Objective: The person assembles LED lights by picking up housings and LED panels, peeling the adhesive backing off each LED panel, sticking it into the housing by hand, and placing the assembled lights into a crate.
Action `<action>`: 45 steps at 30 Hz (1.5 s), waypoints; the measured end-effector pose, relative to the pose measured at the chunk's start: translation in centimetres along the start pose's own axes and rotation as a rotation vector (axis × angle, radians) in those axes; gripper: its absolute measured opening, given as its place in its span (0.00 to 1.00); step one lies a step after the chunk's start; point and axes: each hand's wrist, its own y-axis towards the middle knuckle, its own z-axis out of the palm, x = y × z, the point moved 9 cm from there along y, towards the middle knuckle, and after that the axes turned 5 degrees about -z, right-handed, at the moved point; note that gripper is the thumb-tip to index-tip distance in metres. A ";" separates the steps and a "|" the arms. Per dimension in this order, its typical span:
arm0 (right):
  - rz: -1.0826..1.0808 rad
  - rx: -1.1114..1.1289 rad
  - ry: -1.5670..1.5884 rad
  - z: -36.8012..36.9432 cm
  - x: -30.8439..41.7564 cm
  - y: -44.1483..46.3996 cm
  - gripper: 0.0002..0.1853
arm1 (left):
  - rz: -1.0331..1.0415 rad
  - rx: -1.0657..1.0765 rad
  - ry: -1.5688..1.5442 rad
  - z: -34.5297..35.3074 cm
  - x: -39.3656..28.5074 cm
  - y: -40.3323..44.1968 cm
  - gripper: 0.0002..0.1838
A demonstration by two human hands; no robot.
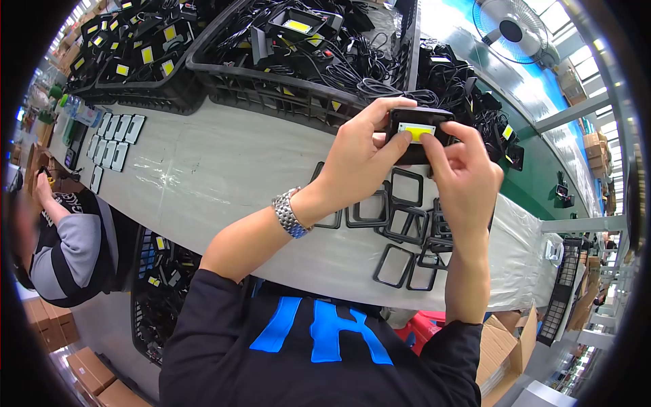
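A small black lamp housing [413,154] with a yellow LED panel in a pale border is held up over the table's far side. My left hand [366,152] grips it from the left, thumb on the panel's lower left. On the other side my right hand [464,159] holds its right edge, with a fingertip at the panel's lower right. Below the hands, several black rectangular frames [395,266] lie loosely on the white-covered table [203,169], some overlapping. Directly behind the housing stands a black crate [271,95] full of cabled lamps.
Another lamp crate [152,95] stands at the back left, near rows of metal plates [116,152] and a bottle [78,108]. A co-worker [74,244] sits at the left. A lamp crate [163,285] is below the table; a fan [510,30] stands at the back right.
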 end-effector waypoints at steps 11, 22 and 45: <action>0.118 -0.003 0.908 2.3 -3.5 0.0 0.09 | 0.001 0.015 -0.088 1.0 0.0 0.8 0.20; 0.013 -0.211 1.129 -1.6 -5.7 -2.0 0.22 | -0.014 0.247 0.221 3.6 -5.7 5.3 0.20; -0.195 0.479 -0.331 2.9 -16.7 0.1 0.43 | 0.335 0.288 1.093 -2.4 -2.7 6.9 0.22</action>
